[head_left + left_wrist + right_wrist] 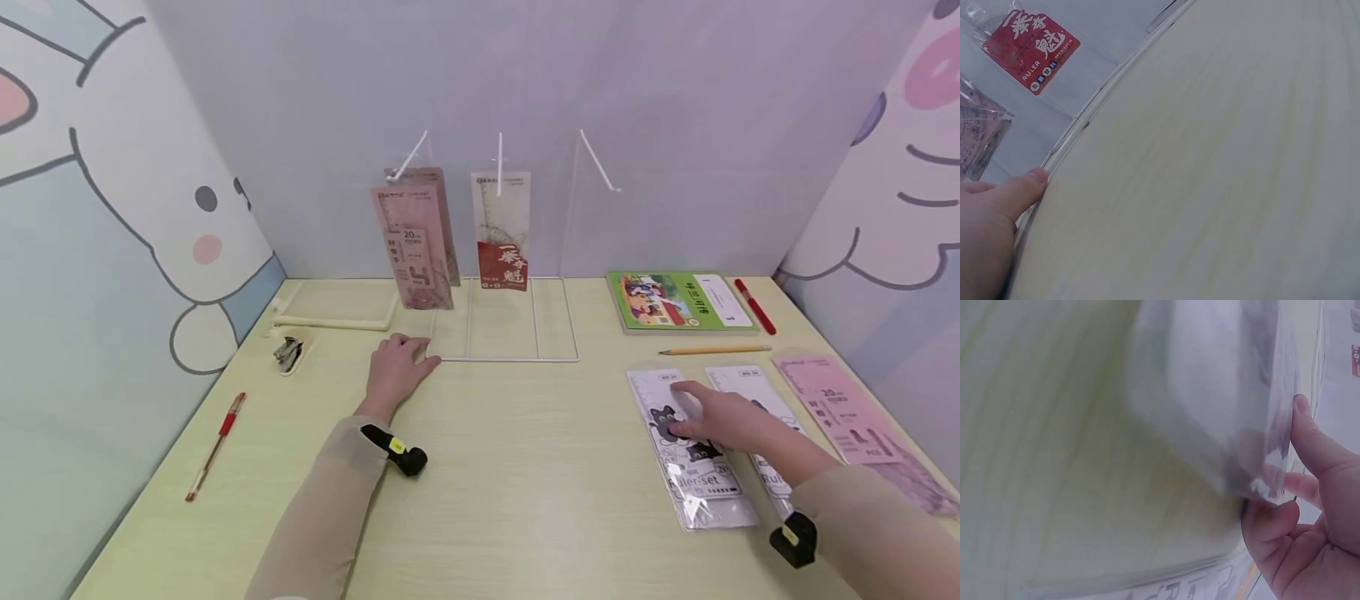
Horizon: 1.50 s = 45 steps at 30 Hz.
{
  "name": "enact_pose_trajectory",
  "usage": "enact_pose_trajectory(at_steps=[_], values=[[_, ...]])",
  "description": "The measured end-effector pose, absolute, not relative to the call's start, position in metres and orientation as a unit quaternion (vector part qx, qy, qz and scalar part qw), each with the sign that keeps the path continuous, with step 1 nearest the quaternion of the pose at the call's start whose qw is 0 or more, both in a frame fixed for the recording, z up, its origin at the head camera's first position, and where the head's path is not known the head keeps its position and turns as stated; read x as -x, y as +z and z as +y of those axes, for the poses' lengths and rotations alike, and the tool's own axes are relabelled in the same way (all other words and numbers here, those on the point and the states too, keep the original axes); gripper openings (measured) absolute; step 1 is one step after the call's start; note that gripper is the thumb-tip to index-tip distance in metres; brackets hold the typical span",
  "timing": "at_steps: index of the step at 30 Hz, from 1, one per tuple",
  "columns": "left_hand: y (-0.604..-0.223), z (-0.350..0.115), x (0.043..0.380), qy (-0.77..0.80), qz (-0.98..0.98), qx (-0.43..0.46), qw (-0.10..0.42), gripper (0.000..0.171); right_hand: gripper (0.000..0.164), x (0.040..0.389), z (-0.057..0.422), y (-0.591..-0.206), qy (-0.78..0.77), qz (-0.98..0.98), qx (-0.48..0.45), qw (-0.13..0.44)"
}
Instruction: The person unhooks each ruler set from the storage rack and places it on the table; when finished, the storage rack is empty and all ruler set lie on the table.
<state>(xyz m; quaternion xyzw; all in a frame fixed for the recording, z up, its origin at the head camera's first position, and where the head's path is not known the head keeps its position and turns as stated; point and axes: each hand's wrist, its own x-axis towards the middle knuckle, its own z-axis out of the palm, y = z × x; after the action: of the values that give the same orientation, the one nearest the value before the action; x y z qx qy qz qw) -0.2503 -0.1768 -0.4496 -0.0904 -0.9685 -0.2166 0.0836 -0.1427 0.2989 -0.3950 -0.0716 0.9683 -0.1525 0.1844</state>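
My left hand (395,371) holds the near left corner of a white wire display rack (510,360), its thumb (1025,187) lying along the base wire. On the right, my right hand (723,417) pinches a clear packet with a ruler set (705,487), cat pictures on its card. The right wrist view shows the thumb on one face of this packet (1210,406) and curled fingers at its other side. A second cat ruler set (750,379) lies beside it, partly behind the hand. From the rack's hooks hang pink ruler packets (412,250) and a red-and-white ruler packet (501,233).
A pink ruler packet (847,408) lies at the far right. Behind the right hand are a pencil (716,350), a green book (678,302) and a red pen (755,307). Leftward lie a cream frame-like tray (333,323), a small dish (303,354) and a red-capped pen (217,446).
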Motion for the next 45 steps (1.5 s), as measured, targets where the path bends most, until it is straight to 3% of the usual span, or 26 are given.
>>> enact_pose_trajectory(at_steps=[16,23,45], values=[[-0.448,-0.177,0.249,-0.223,-0.968,0.088,0.080,0.050,0.093,0.143,0.300,-0.388,-0.132,0.974,0.048,0.180],[-0.449,-0.177,0.250,-0.223,-0.968,0.087,0.082,0.049,0.083,0.151,0.304,-0.379,-0.179,0.970,0.065,0.152],[-0.448,-0.176,0.248,-0.225,-0.966,0.092,0.092,0.049,0.074,0.237,0.229,-0.375,-0.289,0.941,0.158,0.075]])
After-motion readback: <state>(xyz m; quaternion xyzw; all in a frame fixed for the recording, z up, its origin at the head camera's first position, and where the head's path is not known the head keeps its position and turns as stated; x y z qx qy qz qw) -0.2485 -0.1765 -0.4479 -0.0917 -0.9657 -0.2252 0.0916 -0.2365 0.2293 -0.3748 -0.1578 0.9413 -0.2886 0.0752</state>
